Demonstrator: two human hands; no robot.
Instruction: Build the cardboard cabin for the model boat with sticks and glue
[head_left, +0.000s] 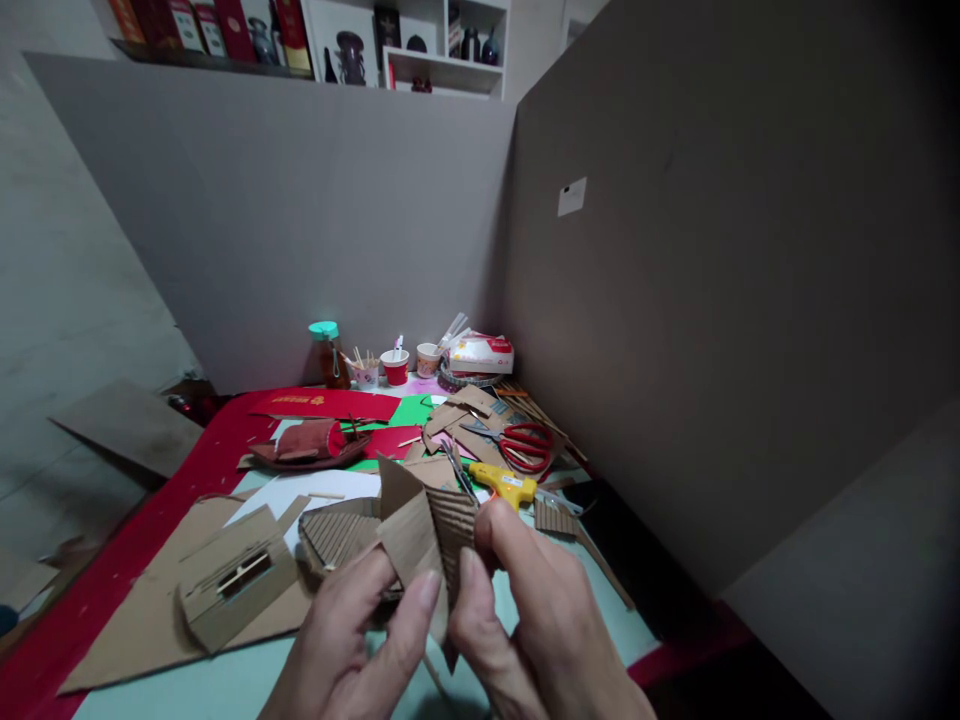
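Between my hands is a folded cardboard piece (411,535), with a smooth brown face on the left and a ridged corrugated face on the right. My left hand (356,625) pinches its smooth side between thumb and fingers. On the ridged side, my right hand (525,600) grips the edge with thumb and forefinger. Just behind my left hand lies a ridged cardboard shape (337,535), partly hidden by the hand. A yellow glue gun (502,484) rests right beyond my right hand. Further left lies a curved cardboard panel (238,580) with a slot cut in it.
Red-handled scissors (525,446) lie on cardboard scraps behind the glue gun. A small model boat (311,445) stands at the left back. Paper cups (395,367), a bottle (328,355) and a tissue pack (480,353) line the back. A grey partition (675,280) rises along the right.
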